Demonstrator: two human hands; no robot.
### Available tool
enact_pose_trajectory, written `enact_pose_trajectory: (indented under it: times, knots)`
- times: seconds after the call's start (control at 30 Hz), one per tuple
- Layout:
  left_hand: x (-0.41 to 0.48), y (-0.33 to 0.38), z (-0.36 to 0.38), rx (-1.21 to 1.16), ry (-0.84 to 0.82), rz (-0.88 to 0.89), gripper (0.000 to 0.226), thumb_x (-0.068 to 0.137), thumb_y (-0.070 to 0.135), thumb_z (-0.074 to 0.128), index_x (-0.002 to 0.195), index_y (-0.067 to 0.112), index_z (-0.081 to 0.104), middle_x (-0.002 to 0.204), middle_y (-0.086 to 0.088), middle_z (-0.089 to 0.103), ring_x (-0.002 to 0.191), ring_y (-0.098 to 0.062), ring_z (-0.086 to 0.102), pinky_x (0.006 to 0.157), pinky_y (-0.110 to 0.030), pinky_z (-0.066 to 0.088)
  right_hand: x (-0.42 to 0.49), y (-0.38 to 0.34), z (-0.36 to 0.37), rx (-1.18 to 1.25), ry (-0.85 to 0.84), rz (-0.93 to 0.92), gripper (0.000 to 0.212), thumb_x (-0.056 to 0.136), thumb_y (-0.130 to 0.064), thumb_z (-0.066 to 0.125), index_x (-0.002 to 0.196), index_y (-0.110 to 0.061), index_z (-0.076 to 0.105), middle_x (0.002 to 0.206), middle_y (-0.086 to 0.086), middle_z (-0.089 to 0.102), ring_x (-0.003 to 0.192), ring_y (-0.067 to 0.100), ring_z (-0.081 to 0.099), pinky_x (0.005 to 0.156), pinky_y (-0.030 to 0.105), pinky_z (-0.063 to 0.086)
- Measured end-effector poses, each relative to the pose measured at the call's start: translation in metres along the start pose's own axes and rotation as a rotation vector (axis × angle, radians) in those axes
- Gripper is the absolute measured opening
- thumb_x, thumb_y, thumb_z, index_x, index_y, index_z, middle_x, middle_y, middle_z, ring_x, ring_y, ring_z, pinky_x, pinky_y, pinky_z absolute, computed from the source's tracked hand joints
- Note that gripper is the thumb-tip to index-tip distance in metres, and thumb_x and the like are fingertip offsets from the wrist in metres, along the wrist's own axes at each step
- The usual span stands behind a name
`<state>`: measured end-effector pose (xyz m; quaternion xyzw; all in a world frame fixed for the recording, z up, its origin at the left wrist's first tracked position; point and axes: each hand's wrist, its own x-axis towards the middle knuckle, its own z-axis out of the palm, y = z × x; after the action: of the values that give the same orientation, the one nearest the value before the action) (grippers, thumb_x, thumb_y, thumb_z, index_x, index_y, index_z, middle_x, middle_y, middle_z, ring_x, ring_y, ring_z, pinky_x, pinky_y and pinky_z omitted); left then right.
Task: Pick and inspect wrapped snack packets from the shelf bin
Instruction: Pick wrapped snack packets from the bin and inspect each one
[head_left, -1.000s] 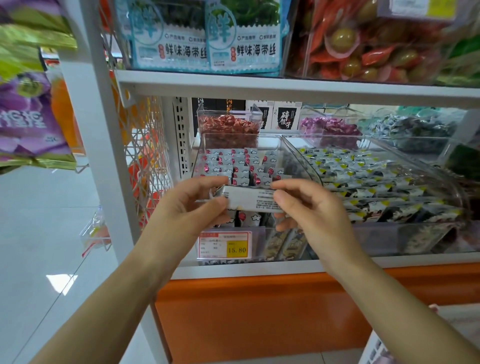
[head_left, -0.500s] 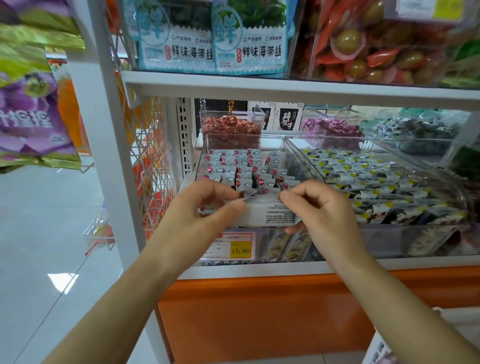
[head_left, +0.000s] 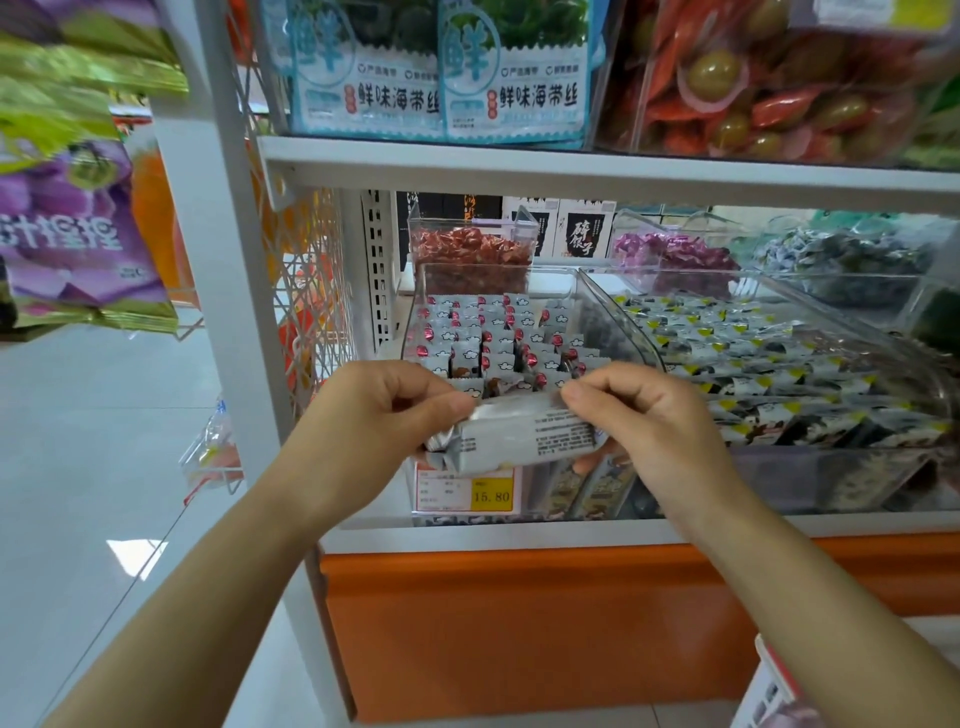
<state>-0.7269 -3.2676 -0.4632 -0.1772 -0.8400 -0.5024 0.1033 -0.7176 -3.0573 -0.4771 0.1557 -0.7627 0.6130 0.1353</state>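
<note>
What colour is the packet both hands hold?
Silver-white foil snack packet, black print; head view.

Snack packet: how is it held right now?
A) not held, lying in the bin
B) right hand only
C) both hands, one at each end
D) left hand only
C: the left hand grips the left end of the snack packet and the right hand pinches its right end, holding it up in front of the shelf.

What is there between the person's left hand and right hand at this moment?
In the head view, one silver-white wrapped packet spans the gap, printed side up. The left hand pinches one end and the right hand pinches the other.
</note>
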Motion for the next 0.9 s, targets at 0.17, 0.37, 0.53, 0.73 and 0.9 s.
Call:
enact_pose_trajectory:
  times: [0.17,0.37,0.53,0.73,0.9]
  knots:
    - [-0.003,0.001,0.004,-0.097,-0.022,-0.007,0.031,0.071,0.05,0.056,0.08,0.024,0.071,0.077,0.0,0.071,0.071,-0.013,0.066,0.069,-0.028,0.057,0.001,0.006,0.002,-0.01,0.106,0.019,0.019,0.087,-0.025,0.06,0.075,-0.015,0.07,0.071,0.002,0.07,0.053,0.018,0.064,0.05,0.033,0.056]
    - [-0.004,-0.002,0.013,0.124,0.04,0.06,0.031,0.083,0.03,0.064,0.113,0.028,0.063,0.086,0.019,0.065,0.081,0.007,0.061,0.072,-0.011,0.051,0.006,0.014,-0.002,0.269,0.082,0.115,0.032,0.067,-0.041,0.07,0.093,-0.023,0.074,0.08,0.003,0.071,0.066,0.013,0.065,0.063,0.025,0.056]
    - [-0.004,-0.006,0.018,0.272,0.171,0.146,0.045,0.089,0.038,0.051,0.132,0.024,0.052,0.098,0.007,0.067,0.083,-0.004,0.06,0.068,-0.017,0.048,0.012,0.015,0.002,0.104,0.132,0.077,0.051,0.066,-0.035,0.071,0.112,-0.013,0.067,0.073,0.0,0.07,0.059,0.01,0.063,0.058,0.02,0.053]
    - [0.011,-0.025,0.012,0.819,0.114,0.113,0.076,0.085,0.062,0.013,0.15,0.025,0.006,0.159,0.002,0.001,0.144,-0.012,-0.012,0.112,-0.036,-0.008,0.057,0.004,0.008,-0.149,0.305,-0.065,0.004,0.086,-0.016,0.064,0.087,-0.015,0.067,0.076,-0.003,0.067,0.054,0.005,0.061,0.051,0.021,0.053]
    - [0.009,-0.039,0.016,0.838,0.032,0.082,0.082,0.084,0.066,0.011,0.149,0.021,-0.012,0.157,0.0,-0.018,0.133,-0.007,-0.03,0.089,-0.021,-0.036,0.099,0.005,0.022,-0.649,0.117,-0.26,0.015,0.084,-0.026,0.067,0.092,-0.013,0.069,0.076,-0.012,0.049,0.069,0.0,0.044,0.058,0.011,0.03]
